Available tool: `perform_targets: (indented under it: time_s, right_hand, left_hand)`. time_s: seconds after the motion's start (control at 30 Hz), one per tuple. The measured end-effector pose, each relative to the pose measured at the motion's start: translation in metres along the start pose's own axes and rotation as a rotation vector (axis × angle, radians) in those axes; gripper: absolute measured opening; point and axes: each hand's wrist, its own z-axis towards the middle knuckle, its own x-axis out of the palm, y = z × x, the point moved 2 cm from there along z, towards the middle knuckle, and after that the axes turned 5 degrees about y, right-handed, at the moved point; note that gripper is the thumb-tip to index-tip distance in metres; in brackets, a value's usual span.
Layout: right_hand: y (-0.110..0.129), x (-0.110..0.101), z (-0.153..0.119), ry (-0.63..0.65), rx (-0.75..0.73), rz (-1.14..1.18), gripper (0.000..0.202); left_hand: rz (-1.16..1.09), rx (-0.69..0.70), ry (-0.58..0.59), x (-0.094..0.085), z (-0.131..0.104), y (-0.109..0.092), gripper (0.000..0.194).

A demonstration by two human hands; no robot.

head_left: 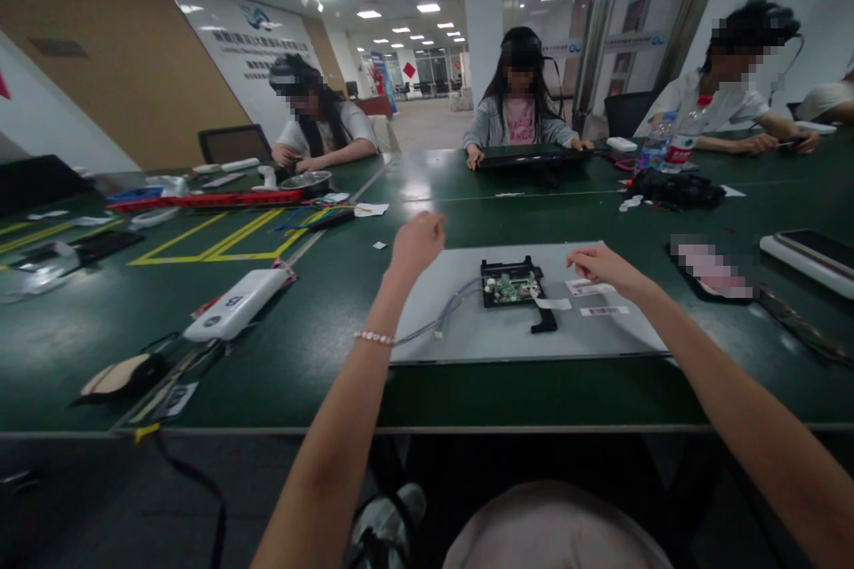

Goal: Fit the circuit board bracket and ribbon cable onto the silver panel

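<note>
My left hand point(419, 242) is loosely curled above the pale grey flat panel point(460, 342)'s left side, and my right hand point(599, 268) curls near a white printed paper label point(587, 287). I see nothing held, but cannot tell whether either grip is closed. The black plastic frame with a green circuit board point(512, 286) lies on the panel between them.
</note>
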Motion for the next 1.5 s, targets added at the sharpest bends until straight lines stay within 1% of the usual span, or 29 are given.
perform_targets:
  time_s: [0.07,0.1,0.13,0.2,0.23,0.3,0.37,0.43,0.53,0.7,0.8,0.9,1.0,1.07,1.1,1.2,1.3,1.4,1.47,1.5]
  right_hand:
    - [-0.004,0.000,0.003,-0.071,-0.001,-0.001,0.021]
    - [-0.007,0.000,0.005,-0.103,-0.008,0.001,0.021]
    - [-0.009,0.000,0.007,-0.134,-0.019,0.005,0.021]
    - [-0.015,0.001,0.011,-0.179,-0.041,0.007,0.021]
    - [-0.017,0.002,0.012,-0.193,-0.046,-0.001,0.021]
    - [-0.022,0.003,0.014,-0.199,-0.038,-0.043,0.020]
    - [-0.026,0.005,0.015,-0.179,-0.017,-0.099,0.020]
    - [-0.027,0.005,0.015,-0.146,-0.002,-0.150,0.020]
    - [-0.026,0.006,0.014,-0.107,-0.004,-0.207,0.021]
    - [-0.023,0.007,0.013,-0.074,0.024,-0.273,0.021]
    - [-0.022,0.007,0.013,-0.059,0.032,-0.290,0.021]
    - [-0.018,0.008,0.011,-0.043,0.022,-0.297,0.022]
    - [-0.017,0.008,0.010,-0.028,0.012,-0.322,0.024]
    - [-0.019,0.007,0.012,-0.025,0.004,-0.350,0.024]
    - [-0.021,0.007,0.013,-0.022,0.000,-0.358,0.025]
    - [-0.025,0.005,0.017,-0.003,-0.006,-0.356,0.026]
    - [-0.025,0.005,0.017,0.005,-0.004,-0.361,0.026]
    - [-0.023,0.006,0.015,0.000,0.008,-0.379,0.026]
    - [-0.021,0.006,0.013,0.000,0.009,-0.383,0.026]
    - [-0.020,0.007,0.013,0.001,0.005,-0.384,0.026]
  left_hand:
    - [0.110,-0.244,-0.031,0.004,0.001,0.044,0.035]
    - [0.143,-0.345,-0.026,0.009,-0.002,0.064,0.036]
    - [0.159,-0.416,-0.017,0.015,-0.006,0.081,0.037]
    - [0.167,-0.488,-0.005,0.030,-0.017,0.106,0.040]
    - [0.170,-0.489,0.010,0.038,-0.022,0.115,0.042]
    - [0.173,-0.466,0.076,0.053,-0.030,0.127,0.045]
    - [0.183,-0.439,0.134,0.062,-0.033,0.133,0.046]
    - [0.198,-0.416,0.172,0.067,-0.033,0.136,0.046]
    - [0.205,-0.389,0.211,0.068,-0.029,0.138,0.045]
    - [0.186,-0.386,0.239,0.067,-0.027,0.137,0.041]
    - [0.180,-0.394,0.219,0.065,-0.027,0.138,0.038]
    - [0.161,-0.394,0.128,0.056,-0.024,0.136,0.040]
    - [0.106,-0.356,0.027,0.041,-0.021,0.125,0.037]
    - [0.049,-0.283,-0.021,0.030,-0.018,0.109,0.033]
    - [0.019,-0.230,-0.043,0.025,-0.017,0.098,0.031]
    - [-0.069,-0.070,-0.078,0.012,-0.014,0.054,0.030]
    - [-0.139,0.065,-0.056,0.006,-0.009,0.003,0.030]
    - [-0.148,0.174,-0.044,0.007,-0.002,-0.044,0.033]
    - [-0.120,0.231,0.000,0.012,0.003,-0.067,0.033]
    - [-0.098,0.238,0.024,0.016,0.004,-0.076,0.033]
